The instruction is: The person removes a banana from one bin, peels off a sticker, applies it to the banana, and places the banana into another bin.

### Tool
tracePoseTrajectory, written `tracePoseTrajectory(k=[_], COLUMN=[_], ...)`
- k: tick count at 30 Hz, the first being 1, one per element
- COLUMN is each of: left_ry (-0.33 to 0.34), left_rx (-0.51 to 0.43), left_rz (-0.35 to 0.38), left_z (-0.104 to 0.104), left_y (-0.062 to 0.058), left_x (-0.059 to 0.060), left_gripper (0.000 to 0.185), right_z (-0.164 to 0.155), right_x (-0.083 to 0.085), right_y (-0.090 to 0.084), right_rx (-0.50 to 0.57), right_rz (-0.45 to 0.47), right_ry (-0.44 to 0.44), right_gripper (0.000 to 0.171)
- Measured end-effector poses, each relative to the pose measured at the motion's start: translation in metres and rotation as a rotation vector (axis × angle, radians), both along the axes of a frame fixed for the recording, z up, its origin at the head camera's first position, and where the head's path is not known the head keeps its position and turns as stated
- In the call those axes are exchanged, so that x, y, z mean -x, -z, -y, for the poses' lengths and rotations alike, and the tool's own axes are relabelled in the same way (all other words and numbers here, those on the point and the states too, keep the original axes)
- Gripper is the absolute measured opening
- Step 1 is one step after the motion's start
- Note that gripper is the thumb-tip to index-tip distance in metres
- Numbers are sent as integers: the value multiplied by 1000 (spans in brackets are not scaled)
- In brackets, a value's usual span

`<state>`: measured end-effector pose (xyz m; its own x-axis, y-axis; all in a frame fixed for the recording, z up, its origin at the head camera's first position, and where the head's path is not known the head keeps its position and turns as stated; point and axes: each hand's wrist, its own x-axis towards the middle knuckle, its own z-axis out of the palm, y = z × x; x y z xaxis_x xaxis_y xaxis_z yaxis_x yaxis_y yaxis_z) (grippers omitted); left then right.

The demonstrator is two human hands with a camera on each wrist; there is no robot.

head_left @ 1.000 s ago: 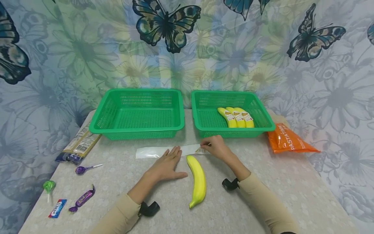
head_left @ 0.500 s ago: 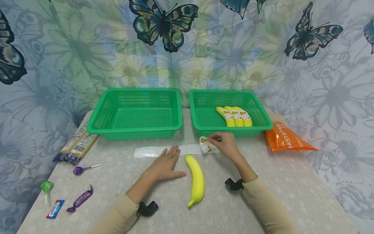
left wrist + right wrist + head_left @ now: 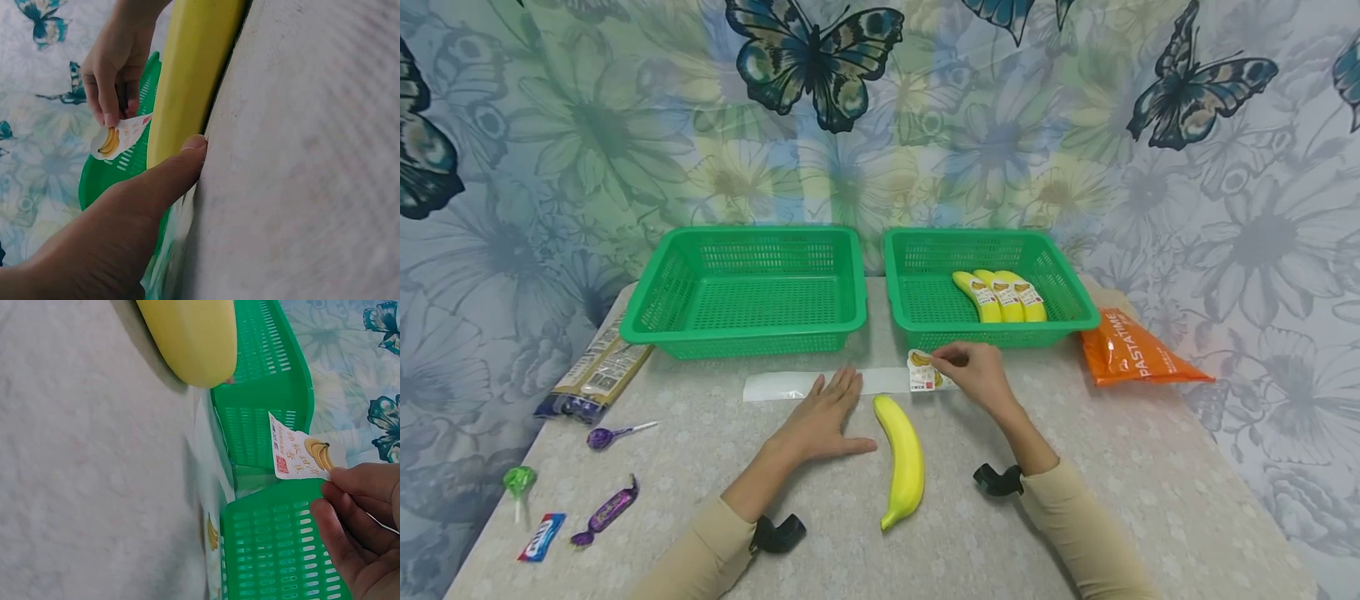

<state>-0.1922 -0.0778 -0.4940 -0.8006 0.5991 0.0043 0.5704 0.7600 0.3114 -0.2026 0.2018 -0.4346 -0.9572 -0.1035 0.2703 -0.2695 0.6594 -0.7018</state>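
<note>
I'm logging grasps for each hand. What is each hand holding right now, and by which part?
The right hand pinches a banana sticker by its edge. The left hand lies flat on the backing strip, gripping nothing.

Sticker (image 3: 922, 371): small white label printed with a yellow banana bunch and red lettering. Pinched at one edge, lifted off the table, hanging roughly upright. Sits just in front of the right basket, beside the far tip of the loose banana.
Backing strip (image 3: 790, 385): long, pale, glossy strip lying flat on the table, running left to right in front of both baskets. Its middle is pressed down under fingers.
Banana (image 3: 902, 461): single, plain yellow, unlabelled. Lies flat on the table, lengthwise, stem end nearest the person, far tip near the strip.
</note>
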Motion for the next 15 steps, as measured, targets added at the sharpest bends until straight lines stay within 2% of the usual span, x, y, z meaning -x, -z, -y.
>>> tracePoseTrajectory(k=[4,7,11,15], left_ry=[-11,-26,-32,-12], left_rx=[-48,-149,-288,-342], left_rz=[-25,0,95,189], left_z=[-3,-5,-12,-21], left_y=[-1,-2,-5,-9], left_x=[-2,-8,-21,-35], left_gripper=[112,109,108,111], right_z=[1,1,1,1], right_x=[-3,-5,-5,-5], right_y=[1,1,3,1], right_rx=[14,21,18,19], right_rz=[16,20,17,9], right_ry=[-2,-5,-9,-14], right_gripper=[13,13,13,14])
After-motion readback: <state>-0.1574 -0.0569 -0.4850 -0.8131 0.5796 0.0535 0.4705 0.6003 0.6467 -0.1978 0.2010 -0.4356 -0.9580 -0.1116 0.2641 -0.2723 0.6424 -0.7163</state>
